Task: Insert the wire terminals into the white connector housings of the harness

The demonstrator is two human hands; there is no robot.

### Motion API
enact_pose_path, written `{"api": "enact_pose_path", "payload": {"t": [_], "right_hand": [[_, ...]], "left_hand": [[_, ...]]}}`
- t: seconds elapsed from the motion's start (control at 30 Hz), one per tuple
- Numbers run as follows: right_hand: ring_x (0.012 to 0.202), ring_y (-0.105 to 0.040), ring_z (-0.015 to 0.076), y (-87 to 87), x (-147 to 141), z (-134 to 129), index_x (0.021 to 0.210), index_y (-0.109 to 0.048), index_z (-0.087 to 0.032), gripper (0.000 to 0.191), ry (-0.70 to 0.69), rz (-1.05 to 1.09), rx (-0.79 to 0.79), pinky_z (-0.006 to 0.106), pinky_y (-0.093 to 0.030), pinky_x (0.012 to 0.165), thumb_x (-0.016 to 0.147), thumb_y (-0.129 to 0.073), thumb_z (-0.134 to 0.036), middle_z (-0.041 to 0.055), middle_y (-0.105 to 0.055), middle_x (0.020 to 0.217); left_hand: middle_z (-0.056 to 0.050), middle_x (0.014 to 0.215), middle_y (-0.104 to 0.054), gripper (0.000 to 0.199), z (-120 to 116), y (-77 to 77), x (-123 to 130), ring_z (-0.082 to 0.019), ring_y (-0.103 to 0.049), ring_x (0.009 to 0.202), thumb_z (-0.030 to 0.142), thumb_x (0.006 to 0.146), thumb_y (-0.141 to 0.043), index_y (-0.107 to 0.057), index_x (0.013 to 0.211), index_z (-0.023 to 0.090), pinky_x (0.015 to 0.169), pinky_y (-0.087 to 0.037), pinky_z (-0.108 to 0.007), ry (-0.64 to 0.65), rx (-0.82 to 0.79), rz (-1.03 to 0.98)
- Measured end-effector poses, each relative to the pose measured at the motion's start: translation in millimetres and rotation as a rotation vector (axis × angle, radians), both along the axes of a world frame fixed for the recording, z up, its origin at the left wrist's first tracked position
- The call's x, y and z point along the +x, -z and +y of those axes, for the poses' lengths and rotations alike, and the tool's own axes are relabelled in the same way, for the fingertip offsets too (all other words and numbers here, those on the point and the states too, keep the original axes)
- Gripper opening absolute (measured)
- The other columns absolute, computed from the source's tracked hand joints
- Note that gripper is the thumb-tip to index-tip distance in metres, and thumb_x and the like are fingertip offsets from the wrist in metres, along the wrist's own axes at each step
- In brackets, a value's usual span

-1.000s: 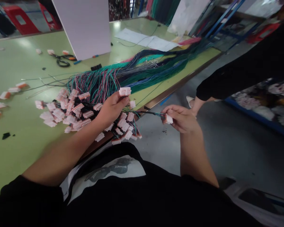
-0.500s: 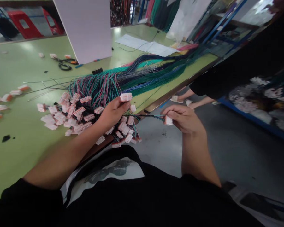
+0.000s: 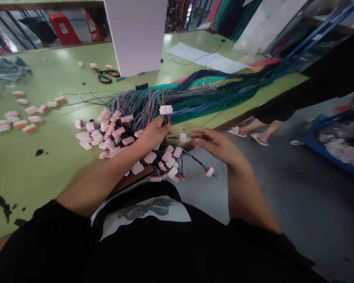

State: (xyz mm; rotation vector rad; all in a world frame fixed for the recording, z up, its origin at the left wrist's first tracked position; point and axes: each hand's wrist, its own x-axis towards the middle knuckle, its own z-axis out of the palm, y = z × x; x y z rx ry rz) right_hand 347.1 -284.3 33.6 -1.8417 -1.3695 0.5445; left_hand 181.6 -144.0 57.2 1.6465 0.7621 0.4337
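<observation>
My left hand point(image 3: 155, 133) is closed around the wires just below a white plug connector point(image 3: 166, 110), which sticks up above the fingers. To its right, my right hand point(image 3: 214, 144) is held in the air with fingers stretched out and nothing in them. Below that hand, a white and orange connector point(image 3: 209, 171) dangles on its wires past the table edge. A heap of wired connectors point(image 3: 106, 131) lies left of and under my left forearm. From it a thick bundle of green, pink and dark wires point(image 3: 191, 94) runs along the table to the back right.
Loose connectors point(image 3: 32, 110) lie at the left of the green table point(image 3: 65, 157). Black-handled scissors point(image 3: 104, 76) lie beside an upright white panel point(image 3: 138, 39). Paper sheets point(image 3: 206, 59) rest behind the wires. A person in dark clothes stands at right, near a blue bin point(image 3: 336, 145).
My right hand has let go of the connector it held, which now hangs lower, and its fingers have opened. My left hand still grips its connector's wires. The view has shifted left.
</observation>
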Motion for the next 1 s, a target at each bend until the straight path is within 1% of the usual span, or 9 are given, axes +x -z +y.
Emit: {"api": "enact_pose_path", "payload": {"t": [0.13, 0.23, 0.37, 0.53, 0.63, 0.77, 0.9, 0.93, 1.0], "right_hand": [[0.074, -0.060, 0.0166, 4.7, -17, 27, 0.102, -0.065, -0.023, 0.040, 0.015, 0.048, 0.054, 0.033, -0.049, 0.072, 0.064, -0.070, -0.033, 0.0015, -0.066, 0.081], [0.074, -0.060, 0.0155, 4.3, -19, 34, 0.101, -0.065, -0.022, 0.039, 0.025, 0.205, 0.097, 0.031, -0.049, 0.071, 0.062, -0.070, -0.027, 0.0000, -0.065, 0.078], [0.076, -0.062, 0.0143, 3.9, -19, 37, 0.098, -0.066, -0.023, 0.040, 0.023, 0.406, 0.120, 0.031, -0.050, 0.074, 0.059, -0.072, -0.023, -0.0016, -0.067, 0.079], [0.082, -0.064, 0.0152, 4.0, -17, 39, 0.094, -0.067, -0.023, 0.039, 0.017, 0.505, 0.132, 0.033, -0.051, 0.079, 0.056, -0.074, -0.021, -0.0009, -0.070, 0.084], [0.083, -0.065, 0.0151, 2.7, -16, 40, 0.092, -0.067, -0.024, 0.038, 0.003, 0.523, 0.129, 0.033, -0.052, 0.078, 0.055, -0.075, -0.022, -0.0009, -0.070, 0.084], [0.081, -0.065, 0.0148, -2.7, -20, 42, 0.094, -0.067, -0.023, 0.039, -0.030, 0.514, 0.118, 0.031, -0.052, 0.076, 0.056, -0.075, -0.022, -0.0010, -0.070, 0.084], [0.084, -0.064, 0.0162, -17.6, -36, 39, 0.101, -0.065, -0.025, 0.040, -0.044, 0.390, 0.134, 0.032, -0.051, 0.076, 0.062, -0.073, -0.026, 0.0001, -0.069, 0.093], [0.086, -0.064, 0.0164, -21.8, -39, 35, 0.104, -0.063, -0.026, 0.042, -0.025, 0.344, 0.166, 0.032, -0.051, 0.076, 0.063, -0.073, -0.027, 0.0005, -0.068, 0.098], [0.084, -0.063, 0.0157, -27.4, -41, 19, 0.105, -0.062, -0.027, 0.042, 0.078, 0.229, 0.247, 0.030, -0.051, 0.073, 0.064, -0.073, -0.029, 0.0007, -0.066, 0.103]], "left_hand": [[0.006, 0.052, -0.049, 0.019, -2, -2.4, -6, -0.005, -0.046, 0.044, 0.009, 0.081, -0.048, -0.043, 0.065, 0.017, 0.049, -0.035, -0.018, 0.000, -0.004, -0.022], [0.008, 0.048, -0.046, 0.018, -4, -9.8, -12, -0.004, -0.041, 0.041, 0.007, 0.075, -0.053, -0.043, 0.064, 0.017, 0.046, -0.032, -0.017, 0.003, 0.000, -0.013], [0.008, 0.048, -0.047, 0.017, -5, -16.2, -16, -0.004, -0.043, 0.041, 0.003, 0.072, -0.051, -0.045, 0.065, 0.017, 0.045, -0.032, -0.017, -0.018, -0.037, -0.027], [0.007, 0.047, -0.048, 0.013, 1, -7.5, -14, -0.006, -0.045, 0.044, 0.006, 0.072, -0.052, -0.048, 0.067, 0.017, 0.048, -0.032, -0.018, 0.007, -0.047, -0.038], [0.006, 0.050, -0.050, 0.011, 5, -1.1, -13, -0.006, -0.045, 0.048, 0.007, 0.071, -0.052, -0.049, 0.067, 0.017, 0.051, -0.034, -0.019, 0.018, -0.006, -0.057], [0.005, 0.060, -0.052, 0.010, 5, 1.3, -13, -0.008, -0.048, 0.057, 0.007, 0.068, -0.055, -0.054, 0.072, 0.016, 0.059, -0.038, -0.021, -0.029, 0.162, -0.014], [0.002, 0.065, -0.056, 0.006, 2, 1.0, -8, -0.013, -0.054, 0.068, 0.010, 0.068, -0.058, -0.059, 0.071, 0.015, 0.067, -0.040, -0.024, 0.146, 0.307, 0.114], [0.002, 0.063, -0.055, 0.004, 1, 0.7, -7, -0.013, -0.053, 0.066, 0.012, 0.070, -0.058, -0.058, 0.068, 0.015, 0.067, -0.040, -0.025, 0.183, 0.311, 0.138], [0.002, 0.057, -0.053, 0.013, 2, -0.4, -5, -0.011, -0.050, 0.058, 0.013, 0.074, -0.056, -0.056, 0.061, 0.015, 0.063, -0.040, -0.025, 0.182, 0.263, 0.153]]}}
